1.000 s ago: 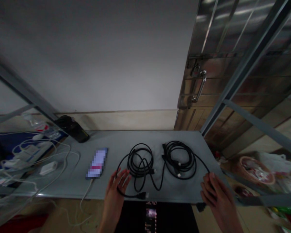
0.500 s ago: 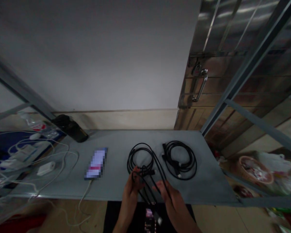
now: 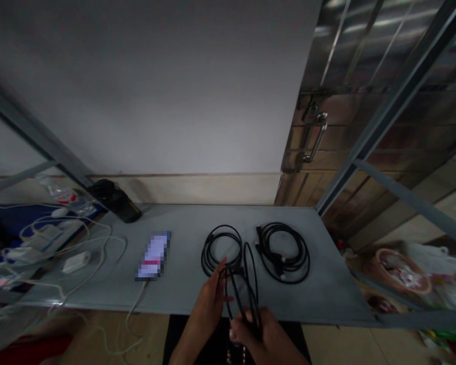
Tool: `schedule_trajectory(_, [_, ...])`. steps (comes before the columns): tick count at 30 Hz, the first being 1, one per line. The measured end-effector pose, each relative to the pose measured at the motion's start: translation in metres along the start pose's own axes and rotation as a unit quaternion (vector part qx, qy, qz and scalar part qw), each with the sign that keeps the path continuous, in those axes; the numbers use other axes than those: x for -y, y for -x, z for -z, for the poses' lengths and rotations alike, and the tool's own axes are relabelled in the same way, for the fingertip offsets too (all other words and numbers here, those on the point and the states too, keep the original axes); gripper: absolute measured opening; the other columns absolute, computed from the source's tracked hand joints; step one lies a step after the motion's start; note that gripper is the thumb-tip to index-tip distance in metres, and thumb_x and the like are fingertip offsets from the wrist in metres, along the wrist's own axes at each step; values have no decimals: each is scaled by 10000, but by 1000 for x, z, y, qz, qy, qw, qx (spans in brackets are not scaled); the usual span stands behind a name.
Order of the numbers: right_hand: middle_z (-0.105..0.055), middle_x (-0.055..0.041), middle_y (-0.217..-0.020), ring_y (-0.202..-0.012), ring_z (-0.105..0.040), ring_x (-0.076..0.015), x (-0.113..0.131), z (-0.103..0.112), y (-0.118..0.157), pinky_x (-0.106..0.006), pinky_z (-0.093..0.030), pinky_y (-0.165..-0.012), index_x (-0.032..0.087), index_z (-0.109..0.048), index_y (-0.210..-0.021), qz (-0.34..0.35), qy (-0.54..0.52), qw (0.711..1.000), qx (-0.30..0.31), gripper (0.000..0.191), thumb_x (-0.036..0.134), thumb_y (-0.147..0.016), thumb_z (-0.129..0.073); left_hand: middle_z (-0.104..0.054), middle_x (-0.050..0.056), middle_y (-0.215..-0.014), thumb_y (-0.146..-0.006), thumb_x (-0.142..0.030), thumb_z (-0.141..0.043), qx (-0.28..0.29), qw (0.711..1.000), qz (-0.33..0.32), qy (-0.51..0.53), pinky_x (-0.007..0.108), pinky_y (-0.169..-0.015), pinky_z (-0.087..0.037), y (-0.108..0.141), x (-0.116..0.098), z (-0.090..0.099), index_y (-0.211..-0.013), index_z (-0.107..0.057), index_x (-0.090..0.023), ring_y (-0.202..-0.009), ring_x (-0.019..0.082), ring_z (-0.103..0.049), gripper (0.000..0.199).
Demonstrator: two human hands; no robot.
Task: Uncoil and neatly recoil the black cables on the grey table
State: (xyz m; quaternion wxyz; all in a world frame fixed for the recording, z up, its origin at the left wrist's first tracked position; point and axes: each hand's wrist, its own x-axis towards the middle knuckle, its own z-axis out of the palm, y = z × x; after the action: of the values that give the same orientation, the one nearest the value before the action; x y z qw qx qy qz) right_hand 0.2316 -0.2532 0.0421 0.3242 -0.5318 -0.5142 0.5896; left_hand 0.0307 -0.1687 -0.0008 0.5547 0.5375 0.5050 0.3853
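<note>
A black cable hangs in loose loops between my two hands at the front edge of the grey table. My right hand is closed around several strands of it, low in front of my body. At the cable's left end, my left hand has its fingers closed on the strands near the tabletop. Just beyond my left hand lies a coiled black cable, partly covered by the fingers and held strands. A second black coil with connector ends rests to the right, apart from both hands.
On the grey table a phone lies left, plugged into a white cord. Farther left are a white charger, tangled white cords, a dark bottle and a plastic bottle. Metal posts rise at both ends; a basket stands right.
My right hand has drawn down and slightly left, gathering the strands into a narrower loop. My left hand stays near the left coil, its fingers now straighter.
</note>
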Motion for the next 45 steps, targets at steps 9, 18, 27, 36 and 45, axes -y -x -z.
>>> schedule_trajectory(9, [-334,90,-566,-499,-267,-98,17,35,-10,-237,-228,-445,256,-515,-739,7,-269,954,-132,716,932,-907,-683,-481,95,-1790,-1083,-143,-607,17,856,-334,-393,632,-1363,-387,37,-64,-1,-1753,-408,-358,-1724,321,-316,730])
schedule_trajectory(18, [-248,144,-536,-476,-129,-57,37,53,-14,-206,-131,-426,249,-426,-737,-3,-457,889,-32,724,784,-843,-904,-671,123,-1628,-854,142,-545,142,757,-383,-510,586,-1328,-466,25,-33,-13,-1702,-445,-207,-1609,299,-528,922])
schedule_trajectory(27, [-257,144,-554,-484,-114,-55,45,46,-16,-189,-120,-406,253,-426,-776,-21,-481,876,-33,740,807,-806,-916,-788,42,-836,-1043,-154,-735,202,846,-329,-369,378,-954,-606,23,-36,-32,-995,-775,-237,-825,239,-773,104])
schedule_trajectory(36, [-754,-93,-1143,-1077,-730,-252,26,39,-9,-155,-319,-470,258,-689,-1149,-20,-401,910,-102,656,876,-933,-725,-777,69,-857,-1133,-454,-619,154,980,-77,-99,283,-754,-498,49,-62,-20,-1063,-853,-248,-764,204,-671,319])
schedule_trajectory(45, [-663,-22,-838,-749,-641,-173,14,34,-2,-261,-434,-578,217,-642,-1097,56,-109,988,-90,550,763,-1081,-582,-530,-57,-668,-865,-652,-919,-120,962,55,240,204,-498,-372,48,-62,-12,-1188,-797,-222,-542,99,-404,552])
